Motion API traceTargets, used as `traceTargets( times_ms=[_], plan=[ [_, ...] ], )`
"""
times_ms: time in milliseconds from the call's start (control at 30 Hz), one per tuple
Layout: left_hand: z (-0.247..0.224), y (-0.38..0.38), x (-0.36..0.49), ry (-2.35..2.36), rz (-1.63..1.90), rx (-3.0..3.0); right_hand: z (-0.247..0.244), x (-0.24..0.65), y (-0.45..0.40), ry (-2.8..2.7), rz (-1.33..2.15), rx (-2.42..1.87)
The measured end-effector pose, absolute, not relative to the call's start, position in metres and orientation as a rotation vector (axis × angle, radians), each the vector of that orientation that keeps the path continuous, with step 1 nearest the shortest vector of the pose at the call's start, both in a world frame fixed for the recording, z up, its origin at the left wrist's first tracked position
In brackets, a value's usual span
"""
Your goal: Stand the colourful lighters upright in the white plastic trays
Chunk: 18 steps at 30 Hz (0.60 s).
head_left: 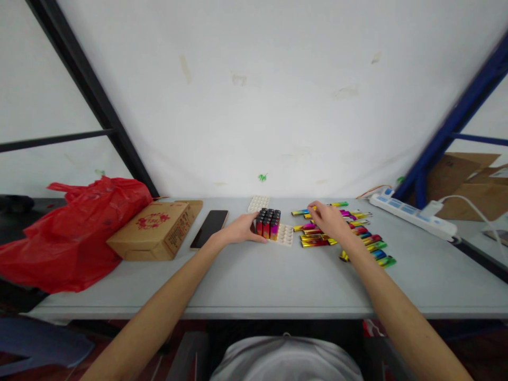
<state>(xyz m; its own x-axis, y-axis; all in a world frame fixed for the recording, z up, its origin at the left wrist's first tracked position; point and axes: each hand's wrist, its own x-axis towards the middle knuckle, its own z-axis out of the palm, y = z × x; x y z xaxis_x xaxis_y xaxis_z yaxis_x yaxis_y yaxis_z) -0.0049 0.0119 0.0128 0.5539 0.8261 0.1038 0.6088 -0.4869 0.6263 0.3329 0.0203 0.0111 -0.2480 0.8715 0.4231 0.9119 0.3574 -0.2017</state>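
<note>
A block of upright lighters (268,223) with black tops and shiny red-purple bodies stands in the left part of a white dimpled tray (284,235). My left hand (243,229) is closed round the left side of this block, thumb at the front. The tray's right part shows bare hollows. To the right, several metallic lighters (315,243) in gold, red, green and blue lie flat in loose rows. My right hand (326,218) is over their far left part, fingers curled together and pointing down. What its fingertips hold, if anything, is hidden.
A second white dimpled tray (257,203) lies near the wall. Left of my hands are a black phone (209,228), a brown cardboard box (148,231) and a red plastic bag (79,238). A white power strip (413,216) with a plugged-in cable lies at the right edge.
</note>
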Motion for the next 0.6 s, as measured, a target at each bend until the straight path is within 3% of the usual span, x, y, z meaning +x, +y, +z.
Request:
traceTargets(
  times_ms=[400,600],
  plan=[
    [0.014,0.014,-0.006,1.119,0.534,2.274,-0.012,0.363,0.043,-2.413,0.056,-1.352],
    [0.013,0.017,-0.007,1.121,0.518,2.278,-0.018,0.354,0.054,-2.326,-0.077,-1.281]
  ],
)
